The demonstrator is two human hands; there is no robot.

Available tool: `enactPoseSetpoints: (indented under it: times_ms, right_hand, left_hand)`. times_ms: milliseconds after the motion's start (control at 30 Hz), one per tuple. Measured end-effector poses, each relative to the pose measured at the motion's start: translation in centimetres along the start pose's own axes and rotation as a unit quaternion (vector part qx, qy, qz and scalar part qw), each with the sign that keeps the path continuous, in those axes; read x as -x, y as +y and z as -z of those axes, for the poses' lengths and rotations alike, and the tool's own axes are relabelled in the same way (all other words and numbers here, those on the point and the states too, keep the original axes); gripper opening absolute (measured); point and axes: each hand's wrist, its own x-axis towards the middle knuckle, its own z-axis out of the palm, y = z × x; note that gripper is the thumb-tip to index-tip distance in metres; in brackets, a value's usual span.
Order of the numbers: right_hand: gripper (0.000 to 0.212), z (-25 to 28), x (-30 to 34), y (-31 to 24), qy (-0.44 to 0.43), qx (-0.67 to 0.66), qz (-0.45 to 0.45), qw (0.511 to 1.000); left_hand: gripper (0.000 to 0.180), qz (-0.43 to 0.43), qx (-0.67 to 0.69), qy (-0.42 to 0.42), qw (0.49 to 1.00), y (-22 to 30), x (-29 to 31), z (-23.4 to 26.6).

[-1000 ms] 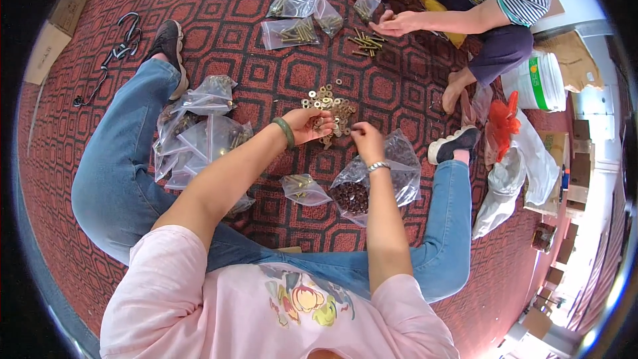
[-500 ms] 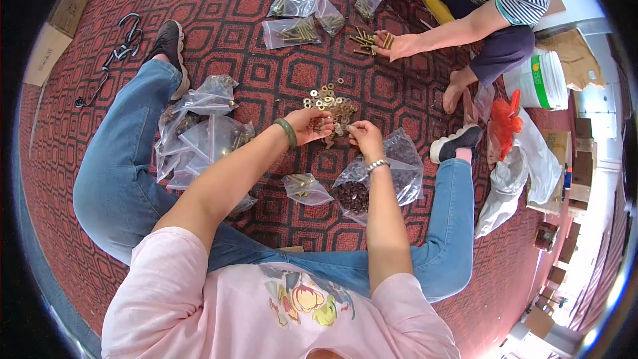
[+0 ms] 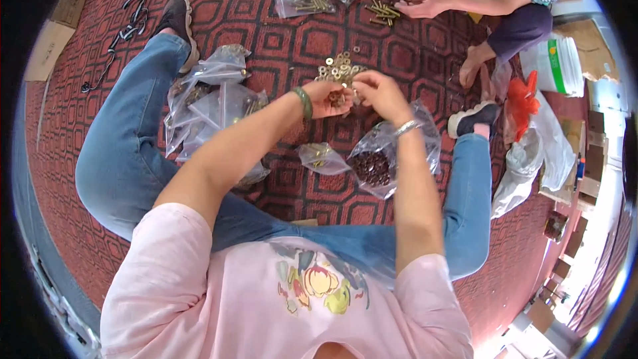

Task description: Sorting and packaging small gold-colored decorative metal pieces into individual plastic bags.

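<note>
A pile of brass-coloured flat washers (image 3: 340, 66) lies on the patterned carpet in front of me. At its near edge my left hand (image 3: 327, 98) is cupped, palm up, around several small brownish metal pieces that look like washers. My right hand (image 3: 382, 95) is right beside it, thumb and fingertips pinched together over the washers. Whatever those fingertips hold is too small to make out. Closer to me lie a small clear bag of brass-coloured hardware (image 3: 321, 157) and an opened clear bag of dark brown small parts (image 3: 372, 168).
Several clear bags of hardware (image 3: 212, 110) lie beside my left leg. Across from me, another person's hand (image 3: 425, 3) is by a heap of long bolts (image 3: 382, 11), near bagged bolts (image 3: 307, 1). A white bucket (image 3: 548, 66) and red plastic bag (image 3: 522, 103) stand right. A black strap (image 3: 129, 23) lies far left.
My right hand has come in against my left hand. The bolts seen in the other person's palm no longer show there. The whole view has shifted slightly.
</note>
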Motion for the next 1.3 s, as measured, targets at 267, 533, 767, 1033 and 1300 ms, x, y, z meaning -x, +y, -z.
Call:
enactPoseSetpoints:
  times_ms: [267, 533, 767, 1033, 1300]
  right_hand:
    - [0.028, -3.7, 8.8, -2.3, -0.207, 0.446, 0.105, 0.864]
    - [0.026, -6.5, 9.6, 1.3, -0.140, 0.355, 0.076, 0.921]
    - [0.024, -7.0, 9.7, 1.8, -0.113, 0.250, 0.007, 0.962]
    - [0.024, -6.7, 8.8, 0.6, -0.113, 0.211, 0.009, 0.971]
    - [0.025, -3.8, 7.7, 1.7, -0.134, 0.297, 0.030, 0.945]
  left_hand:
    - [0.009, 0.108, -0.386, -0.027, 0.916, 5.1, 8.1, -9.3]
    - [0.012, 0.206, -0.377, -0.007, 0.903, -2.7, 11.6, -6.2]
    - [0.015, 0.167, -0.459, 0.056, 0.871, -4.8, 12.0, -6.0]
    - [0.017, 0.153, -0.473, 0.192, 0.846, -4.8, 11.6, -5.6]
    - [0.021, -0.074, -0.875, -0.002, 0.478, -3.3, 13.2, -7.5]
